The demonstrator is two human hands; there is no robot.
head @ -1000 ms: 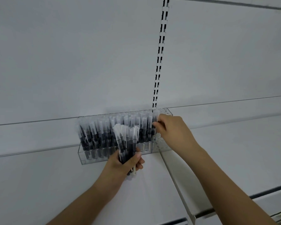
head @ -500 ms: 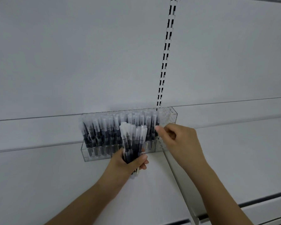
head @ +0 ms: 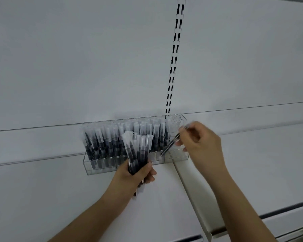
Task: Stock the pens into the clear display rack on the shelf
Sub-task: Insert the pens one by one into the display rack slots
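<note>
Pens (head: 138, 152), light, stiff and slick, sit bunched in my left hand (head: 138, 173)'s grasp; my right hand (head: 199, 142) pinches one pen (head: 171, 143) mid-barrel.

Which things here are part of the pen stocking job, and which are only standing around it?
Part of the job:
- clear display rack, mostly filled, right end empty
- bundle of pens held by the left hand
- single pen, tilted, pinched by the right hand

Only around it:
- slotted upright on the back panel
- white shelf divider
</note>
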